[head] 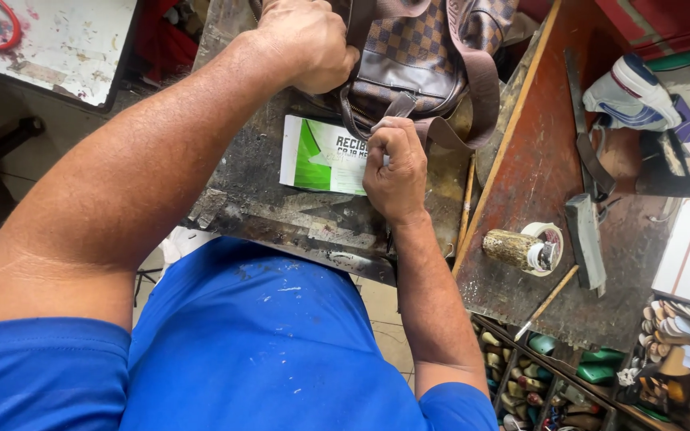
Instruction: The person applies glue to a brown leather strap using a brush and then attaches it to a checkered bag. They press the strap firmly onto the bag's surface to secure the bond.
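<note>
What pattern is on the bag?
Brown checkerboard on the bag, with plain brown straps; head view.

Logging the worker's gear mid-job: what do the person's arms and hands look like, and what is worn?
Both hands, left hand and right hand, are bare: no gloves, rings or watch visible. The forearms are bare too. Short blue fabric shirt sleeves cover the upper arms, and the shirt has small pale flecks on the front.

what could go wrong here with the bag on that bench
1. The checkered brown bag sits on a grimy, stained workbench, so it may pick up dirt.
2. The right hand pinches the zipper strap while the left hand clamps the bag; a hard tug might strain the stitching.
</note>
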